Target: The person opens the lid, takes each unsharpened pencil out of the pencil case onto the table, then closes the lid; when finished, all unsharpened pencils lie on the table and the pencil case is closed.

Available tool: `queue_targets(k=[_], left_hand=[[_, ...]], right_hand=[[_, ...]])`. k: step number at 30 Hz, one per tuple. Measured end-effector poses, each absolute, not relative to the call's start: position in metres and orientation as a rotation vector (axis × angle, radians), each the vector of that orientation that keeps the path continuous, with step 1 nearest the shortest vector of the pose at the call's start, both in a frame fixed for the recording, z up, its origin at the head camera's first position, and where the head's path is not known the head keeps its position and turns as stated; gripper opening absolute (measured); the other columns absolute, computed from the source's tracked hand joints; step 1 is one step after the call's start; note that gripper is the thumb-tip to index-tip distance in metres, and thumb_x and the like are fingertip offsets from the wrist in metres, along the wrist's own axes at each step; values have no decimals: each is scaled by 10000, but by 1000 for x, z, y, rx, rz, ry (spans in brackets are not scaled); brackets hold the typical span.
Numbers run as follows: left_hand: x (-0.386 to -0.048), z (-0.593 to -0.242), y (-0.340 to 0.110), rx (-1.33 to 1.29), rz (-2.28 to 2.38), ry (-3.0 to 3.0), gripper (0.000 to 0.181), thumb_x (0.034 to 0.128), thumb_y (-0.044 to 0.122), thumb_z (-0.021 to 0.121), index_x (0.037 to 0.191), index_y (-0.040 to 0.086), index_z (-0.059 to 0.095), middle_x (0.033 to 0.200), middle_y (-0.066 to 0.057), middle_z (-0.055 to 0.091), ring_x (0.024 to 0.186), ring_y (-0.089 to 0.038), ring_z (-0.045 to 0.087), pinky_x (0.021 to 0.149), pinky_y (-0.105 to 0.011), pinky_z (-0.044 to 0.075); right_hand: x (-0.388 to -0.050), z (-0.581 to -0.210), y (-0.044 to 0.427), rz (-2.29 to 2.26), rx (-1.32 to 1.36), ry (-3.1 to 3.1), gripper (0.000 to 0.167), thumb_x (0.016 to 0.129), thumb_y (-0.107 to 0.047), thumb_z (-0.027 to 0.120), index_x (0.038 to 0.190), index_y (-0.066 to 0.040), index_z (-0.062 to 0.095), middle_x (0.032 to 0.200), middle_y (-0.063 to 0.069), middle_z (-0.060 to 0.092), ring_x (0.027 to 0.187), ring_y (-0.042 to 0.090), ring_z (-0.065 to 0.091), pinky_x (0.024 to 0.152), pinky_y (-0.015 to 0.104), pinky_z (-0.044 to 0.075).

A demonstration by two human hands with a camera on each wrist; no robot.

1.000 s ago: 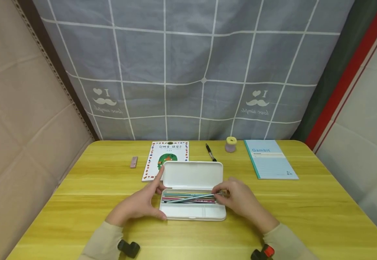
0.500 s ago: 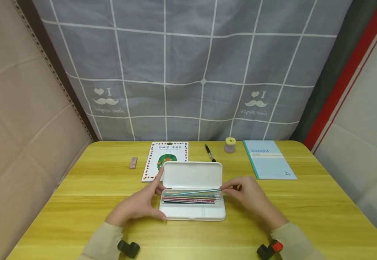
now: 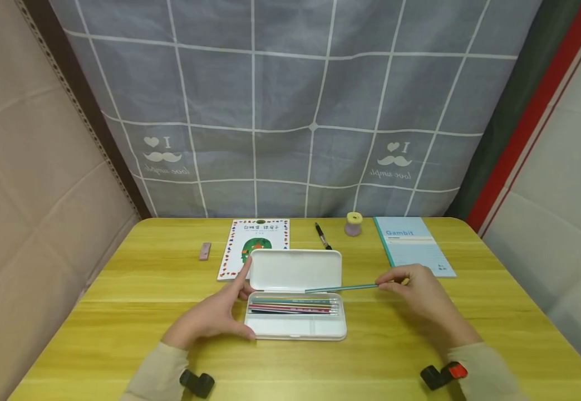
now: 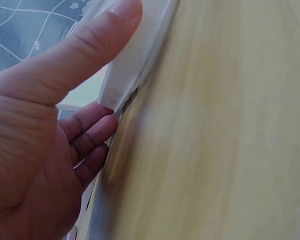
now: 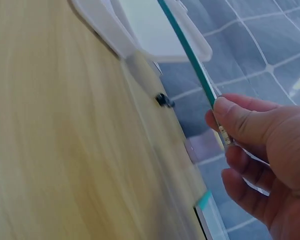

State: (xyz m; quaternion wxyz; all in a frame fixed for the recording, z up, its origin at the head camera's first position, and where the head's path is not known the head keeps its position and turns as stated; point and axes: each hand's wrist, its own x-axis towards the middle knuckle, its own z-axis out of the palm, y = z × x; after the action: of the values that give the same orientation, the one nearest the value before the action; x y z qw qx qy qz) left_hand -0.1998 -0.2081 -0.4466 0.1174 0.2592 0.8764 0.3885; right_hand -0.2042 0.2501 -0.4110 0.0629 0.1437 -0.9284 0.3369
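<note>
A white pencil case (image 3: 295, 328) lies with its lid (image 3: 295, 270) raised, and several pencils (image 3: 293, 306) fill its rear compartment. My left hand (image 3: 215, 317) grips the case's left end, the thumb at the front corner and the index finger up along the lid. In the left wrist view, the other fingertips (image 4: 102, 132) touch the case's side. To the right of the case, my right hand (image 3: 418, 289) pinches a green pencil (image 3: 340, 288) near its ferrule end between thumb and index finger. The pencil's other end reaches across in front of the lid.
Behind the lid lies a picture-covered booklet (image 3: 255, 234), partly hidden. A pink eraser (image 3: 205, 251) is left of it. A black pen (image 3: 323, 236), a yellow-and-purple spool (image 3: 353, 224) and a light blue notebook (image 3: 413, 245) lie along the back of the wooden table (image 3: 290, 367).
My right hand has lifted the green pencil out of the case and carried it to the right. The left hand stays at the case's left end.
</note>
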Motion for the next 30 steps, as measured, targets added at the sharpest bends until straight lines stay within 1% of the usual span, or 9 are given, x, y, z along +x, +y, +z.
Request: queue_targets(k=[3,5,8,13,17,20,22,26,30], left_hand=[[-200,-447,-208,751,1134,2569,1523,671,465,976,1660,308,-171,1315,33,561,1215,-194,534,1088,-397,451],[-201,-448,-207,736,1138,2568,1530,661,465,981,1659,322,-169,1314,48,561,1211,-176,532,1093,-386,447],[-201,-447,-205,739,1150,2561,1535,657,456,987,1663,308,-163,1313,51,565,1204,-172,533,1095,-385,444],[-201,-446,-203,764,1150,2559,1535,661,458,985,1665,279,-162,1315,40,575,1195,-181,538,1087,-373,447],[-201,-444,-206,767,1146,2580,1535,662,453,987,1665,279,-162,1305,26,578,1189,-190,536,1074,-368,455],[-201,-443,-207,765,1158,2573,1533,665,440,987,1665,278,-163,1303,8,579,1191,-201,532,1076,-367,454],[-201,-443,-207,770,1161,2565,1529,672,436,984,1664,268,-168,1308,-3,578,1196,-211,531,1077,-369,454],[-201,-444,-206,750,1155,2551,1536,665,437,986,1661,287,-173,1315,18,575,1196,-189,531,1085,-353,446],[-201,-444,-207,740,1156,2538,1535,666,431,988,1660,294,-174,1328,31,573,1199,-183,533,1087,-342,440]], right_hand=[[-205,-410,265,981,416,-2818,51,932,-183,800,915,-199,845,933,-89,764,809,82,610,708,262,511],[-206,-411,275,962,409,-2825,56,938,-209,798,911,-197,845,934,-88,762,812,84,604,711,265,506],[-205,-414,292,945,353,-2848,73,945,-244,793,912,-207,846,946,-83,758,821,97,595,715,264,493],[-204,-420,317,906,230,-2885,67,936,-248,803,931,-195,843,968,-41,745,862,145,586,744,268,477],[-206,-425,329,885,194,-2902,79,921,-273,818,930,-197,836,978,-29,747,918,173,598,793,267,479],[-208,-430,333,881,193,-2898,60,911,-259,827,913,-200,834,983,-13,752,941,186,605,811,266,479],[-208,-433,336,879,195,-2894,53,910,-247,828,904,-194,832,988,-1,751,939,179,605,805,256,475],[-209,-440,341,904,184,-2896,74,923,-238,817,894,-171,829,1001,13,750,907,137,596,779,230,472],[-209,-442,341,900,177,-2906,81,931,-229,808,890,-161,826,998,14,748,879,128,588,756,237,475]])
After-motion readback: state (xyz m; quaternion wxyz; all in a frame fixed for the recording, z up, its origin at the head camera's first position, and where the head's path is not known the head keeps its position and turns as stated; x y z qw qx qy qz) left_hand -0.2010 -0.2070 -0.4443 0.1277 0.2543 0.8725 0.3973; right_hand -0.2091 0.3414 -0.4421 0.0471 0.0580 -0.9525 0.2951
